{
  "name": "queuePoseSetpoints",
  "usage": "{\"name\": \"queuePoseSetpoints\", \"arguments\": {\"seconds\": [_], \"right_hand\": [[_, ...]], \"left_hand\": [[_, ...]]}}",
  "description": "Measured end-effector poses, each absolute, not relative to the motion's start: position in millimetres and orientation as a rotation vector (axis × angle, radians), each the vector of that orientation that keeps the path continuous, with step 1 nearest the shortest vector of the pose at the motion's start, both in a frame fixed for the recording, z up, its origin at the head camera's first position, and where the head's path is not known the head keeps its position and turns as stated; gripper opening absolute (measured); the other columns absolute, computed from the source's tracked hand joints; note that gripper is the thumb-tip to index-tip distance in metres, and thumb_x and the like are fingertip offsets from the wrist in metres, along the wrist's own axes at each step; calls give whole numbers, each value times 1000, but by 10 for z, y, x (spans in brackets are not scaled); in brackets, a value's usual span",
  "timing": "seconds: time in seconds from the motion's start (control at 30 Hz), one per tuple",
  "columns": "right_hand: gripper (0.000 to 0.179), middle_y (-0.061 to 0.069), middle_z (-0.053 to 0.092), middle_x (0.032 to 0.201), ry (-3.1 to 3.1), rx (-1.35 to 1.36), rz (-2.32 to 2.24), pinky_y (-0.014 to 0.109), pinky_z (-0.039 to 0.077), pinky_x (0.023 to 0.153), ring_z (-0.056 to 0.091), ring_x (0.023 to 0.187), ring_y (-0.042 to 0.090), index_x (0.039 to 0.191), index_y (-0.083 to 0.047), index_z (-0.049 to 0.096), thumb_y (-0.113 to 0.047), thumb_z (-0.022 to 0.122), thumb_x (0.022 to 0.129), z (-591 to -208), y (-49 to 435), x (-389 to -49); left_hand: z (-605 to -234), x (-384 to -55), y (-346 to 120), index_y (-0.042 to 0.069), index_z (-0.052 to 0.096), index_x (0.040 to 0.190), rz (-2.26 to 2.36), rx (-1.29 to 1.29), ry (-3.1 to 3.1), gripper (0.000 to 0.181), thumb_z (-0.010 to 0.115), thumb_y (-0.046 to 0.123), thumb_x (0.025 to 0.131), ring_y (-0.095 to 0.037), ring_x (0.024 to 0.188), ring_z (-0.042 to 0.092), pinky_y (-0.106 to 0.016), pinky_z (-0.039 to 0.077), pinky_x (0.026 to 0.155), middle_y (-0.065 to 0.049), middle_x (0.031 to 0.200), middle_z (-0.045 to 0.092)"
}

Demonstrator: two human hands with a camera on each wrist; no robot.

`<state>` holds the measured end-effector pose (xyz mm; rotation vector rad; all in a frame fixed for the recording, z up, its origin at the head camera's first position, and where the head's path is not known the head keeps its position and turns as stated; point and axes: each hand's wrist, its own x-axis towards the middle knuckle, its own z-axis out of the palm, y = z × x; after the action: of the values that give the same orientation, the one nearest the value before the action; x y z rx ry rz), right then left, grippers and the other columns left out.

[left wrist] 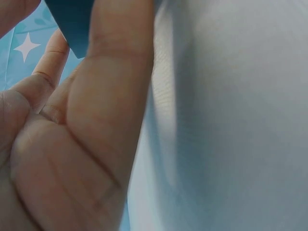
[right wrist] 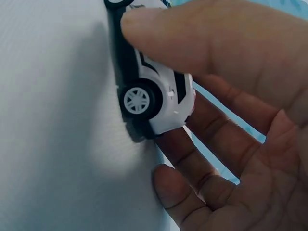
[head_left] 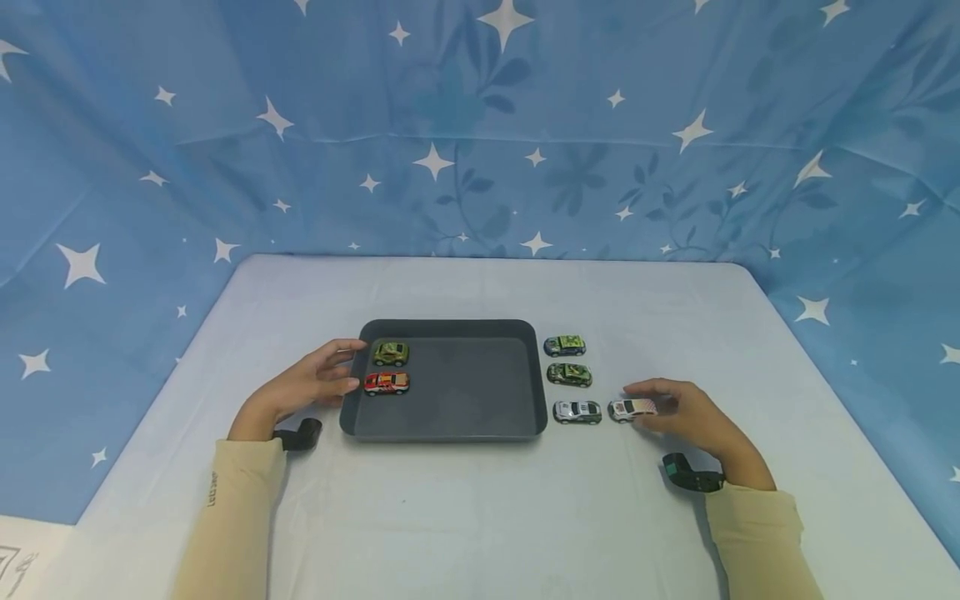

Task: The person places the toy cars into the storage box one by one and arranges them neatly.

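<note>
My counter (head_left: 480, 521) is white, with rounded far corners; beyond it is lightly creased blue fabric (head_left: 480, 212), printed with white stars and leaves. The white car (right wrist: 168, 98), glossy, with dark windows and pale spoked wheels, is just right of the silver car (head_left: 577, 412); my right grip (head_left: 684, 415) pinches it between thumb and fingers. My left grip (head_left: 307, 382) is wide, at the left rim of the grey, round-cornered tray (head_left: 472, 400), which bears a red car (head_left: 386, 383) and a green car (head_left: 391, 353).

White car (right wrist: 168, 103) — partly behind right thumb (right wrist: 192, 38)
</note>
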<state>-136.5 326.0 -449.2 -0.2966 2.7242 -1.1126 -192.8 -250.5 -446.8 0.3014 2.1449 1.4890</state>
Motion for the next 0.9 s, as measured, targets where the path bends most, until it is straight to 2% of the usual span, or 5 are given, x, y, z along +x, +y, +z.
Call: {"name": "queuePoseSetpoints", "arguments": {"seconds": [0.1, 0.27, 0.63, 0.77, 0.9], "right_hand": [[39, 25, 72, 131, 2746, -311, -1099, 64, 54, 100, 63, 125, 48, 126, 3, 76, -5, 86, 90, -4497, 3258, -1364], [34, 22, 74, 125, 2775, -292, -1070, 58, 56, 95, 66, 118, 43, 121, 1, 78, -5, 87, 89, -4493, 3244, -1364], [34, 22, 75, 125, 2805, -314, -1058, 58, 57, 94, 67, 117, 43, 120, 1, 79, -5, 88, 88, -4434, 3193, -1364], [33, 19, 76, 123, 2807, -350, -1066, 52, 58, 92, 67, 113, 36, 119, 1, 80, -5, 88, 88, -4397, 3168, -1366], [31, 15, 77, 121, 2813, -369, -1070, 44, 59, 91, 66, 110, 20, 119, -1, 80, -6, 87, 89, -4362, 3144, -1365]], "left_hand": [[-4464, -1927, -2501, 3, 23, 170, 1489, 299, 2149, 77, 68, 14, 108, -58, 156, 27, -64, 49, 112, -37, 171, 23], [-4453, -1924, -2497, 3, 24, 169, 1486, 291, 2154, 77, 69, 15, 108, -57, 156, 28, -64, 48, 112, -37, 171, 25], [-4463, -1928, -2499, 3, 23, 170, 1497, 283, 2144, 77, 69, 14, 108, -57, 155, 31, -63, 49, 112, -37, 169, 29], [-4469, -1931, -2503, 3, 24, 169, 1499, 286, 2145, 77, 69, 13, 108, -57, 154, 33, -62, 50, 111, -37, 169, 29], [-4466, -1934, -2507, 3, 24, 169, 1509, 290, 2132, 76, 68, 13, 108, -56, 154, 32, -61, 50, 111, -35, 171, 25]]}}
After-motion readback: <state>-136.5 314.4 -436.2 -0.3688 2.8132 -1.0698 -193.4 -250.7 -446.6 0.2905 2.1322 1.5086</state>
